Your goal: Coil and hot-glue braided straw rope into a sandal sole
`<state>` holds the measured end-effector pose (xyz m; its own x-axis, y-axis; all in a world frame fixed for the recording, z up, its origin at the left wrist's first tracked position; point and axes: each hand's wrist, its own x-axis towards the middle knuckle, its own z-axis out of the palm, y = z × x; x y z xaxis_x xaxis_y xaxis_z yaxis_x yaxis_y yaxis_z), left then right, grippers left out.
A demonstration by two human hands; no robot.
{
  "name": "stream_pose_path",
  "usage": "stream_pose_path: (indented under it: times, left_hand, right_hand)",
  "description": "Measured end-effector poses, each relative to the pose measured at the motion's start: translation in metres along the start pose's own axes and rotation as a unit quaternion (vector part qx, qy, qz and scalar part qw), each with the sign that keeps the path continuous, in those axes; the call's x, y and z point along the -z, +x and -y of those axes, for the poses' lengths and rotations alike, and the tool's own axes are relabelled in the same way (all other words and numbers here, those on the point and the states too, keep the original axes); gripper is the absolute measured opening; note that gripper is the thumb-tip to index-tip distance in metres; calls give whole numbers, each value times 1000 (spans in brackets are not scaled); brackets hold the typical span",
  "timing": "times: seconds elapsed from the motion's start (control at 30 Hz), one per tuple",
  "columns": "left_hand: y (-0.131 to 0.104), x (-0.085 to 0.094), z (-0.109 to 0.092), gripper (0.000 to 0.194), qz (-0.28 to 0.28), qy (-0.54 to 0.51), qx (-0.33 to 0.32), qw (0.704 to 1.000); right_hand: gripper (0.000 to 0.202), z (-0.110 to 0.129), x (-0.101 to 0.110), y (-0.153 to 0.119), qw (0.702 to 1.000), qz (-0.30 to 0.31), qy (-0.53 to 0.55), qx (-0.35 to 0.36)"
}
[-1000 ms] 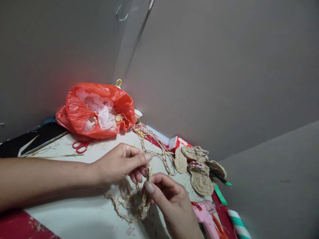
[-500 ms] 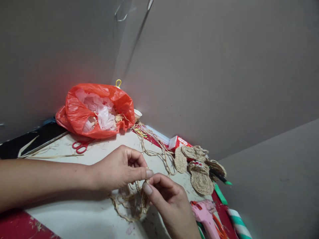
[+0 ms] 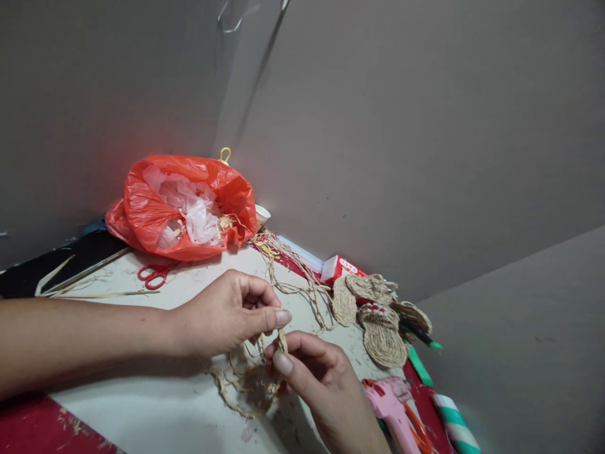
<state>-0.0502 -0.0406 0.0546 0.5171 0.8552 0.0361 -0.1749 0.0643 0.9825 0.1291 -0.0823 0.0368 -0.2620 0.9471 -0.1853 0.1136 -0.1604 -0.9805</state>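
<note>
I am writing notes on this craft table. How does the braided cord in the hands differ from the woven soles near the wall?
The braided cord is a long, thin strand, pinched by the left hand and right hand, its tail looping loose on the table. The woven soles are flat coiled ovals, lying untouched. Both look like the same tan straw fibre.

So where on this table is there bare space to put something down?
Bare table lies under the left forearm, between the red scissors and the near edge. The right side is crowded: woven soles, pink glue gun, loose straw cord under both hands.
</note>
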Motion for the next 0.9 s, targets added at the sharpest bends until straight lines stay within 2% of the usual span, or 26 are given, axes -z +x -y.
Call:
stream_pose_path:
  times: [0.13,0.33,0.6,0.77,0.9]
  left_hand:
    - [3,1,2,27,14,8,15,1000]
    - [3,2,6,37,43,-12,66,997]
    - [3,4,3,27,42,-40,26,998]
    - [4,6,4,22,6,13,8,1000]
    - [4,6,3,23,-14,28,-2,1000]
  right_hand:
    - [31,-2,1,2,999,24,22,11]
    - [29,-5,3,4,999,16,42,29]
    - [40,-4,2,6,990,74,122,-6]
    - [42,-3,3,8,995,36,89,10]
    - [33,-2,1,4,993,-66,-15,93]
